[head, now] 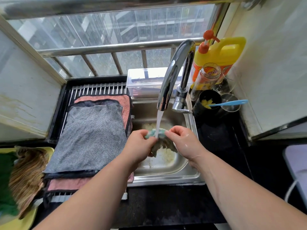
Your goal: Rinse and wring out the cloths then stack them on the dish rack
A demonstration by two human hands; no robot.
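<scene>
Kitchen sink (167, 177), faucet (172, 72) running: my left grip (139, 144) and right grip (181, 141) both pinch the teal cloth (162, 132) under the stream (159, 120); slackening either could drop it onto the food residue (167, 156) below.

At the upper right of your frame stands a yellow pump jug (221, 52), with a glass jar (207, 78) just below it. Lower still, a black cup (205, 105) holds a blue utensil (230, 103). A clear lidded box (144, 81) sits at centre.
</scene>
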